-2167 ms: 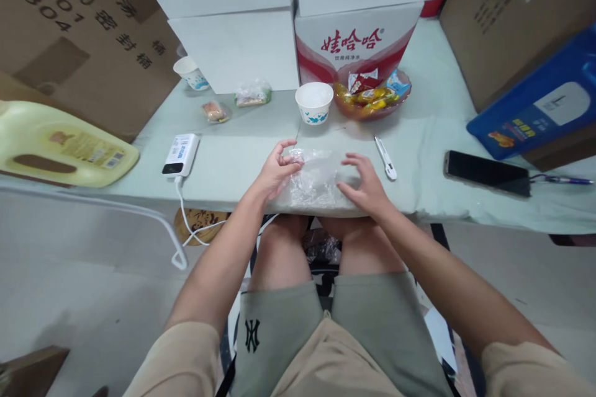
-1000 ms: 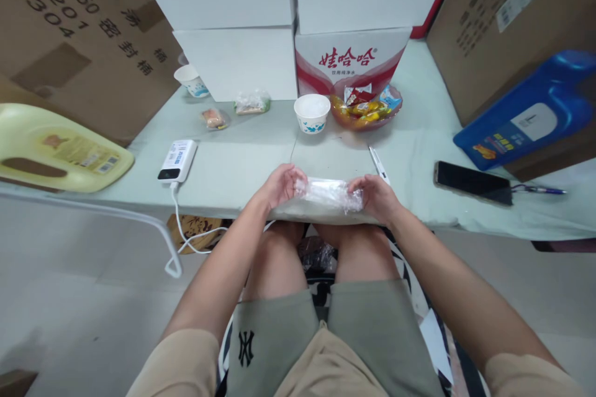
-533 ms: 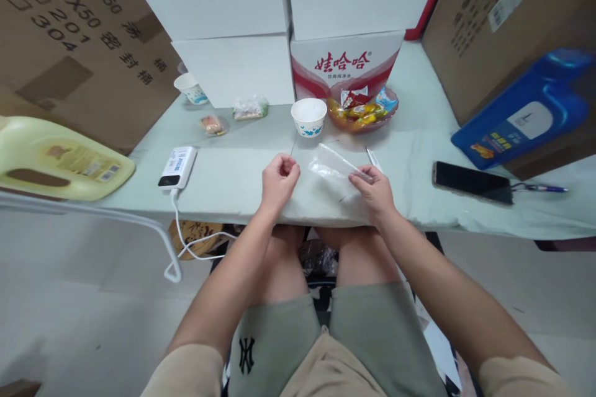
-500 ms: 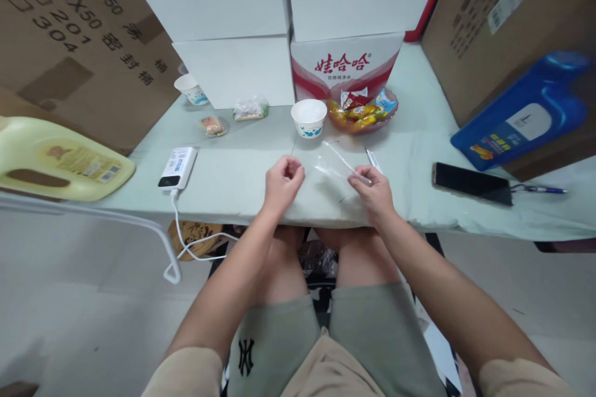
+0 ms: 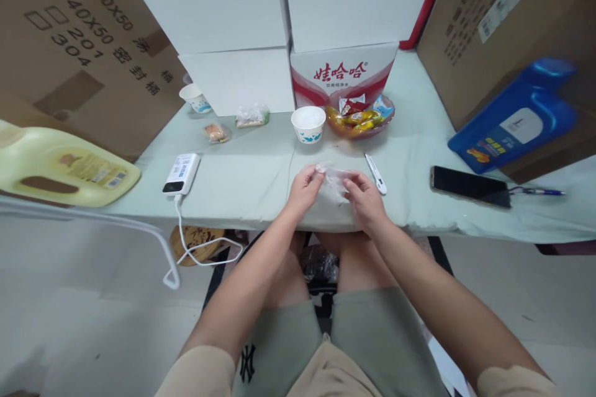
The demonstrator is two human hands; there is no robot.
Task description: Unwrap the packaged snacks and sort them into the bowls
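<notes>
Between my hands, just above the table's front part, is a crumpled clear plastic bag (image 5: 333,185). My left hand (image 5: 305,189) pinches its left upper edge between thumb and fingers. On the other side, my right hand (image 5: 364,198) has the bag's right edge between thumb and fingertips. A white utility knife (image 5: 375,173) lies beyond and to the right of my right hand. Straight ahead stands a white paper cup (image 5: 308,124) with a blue pattern. Touching or close to it is a reddish glass bowl (image 5: 367,127) with wrapped snacks in it.
Wrapped snacks (image 5: 251,116) and a power bank (image 5: 181,173) with a white cable lie left. A yellow jug (image 5: 69,164) and a blue bottle (image 5: 514,118) stand at the sides, a phone (image 5: 469,186) at right. White boxes (image 5: 237,80) and cardboard boxes (image 5: 484,37) wall the back.
My left hand has moved right and now grips the bag, which only my right hand held before. The bag is more bunched up, and the utility knife shows more fully.
</notes>
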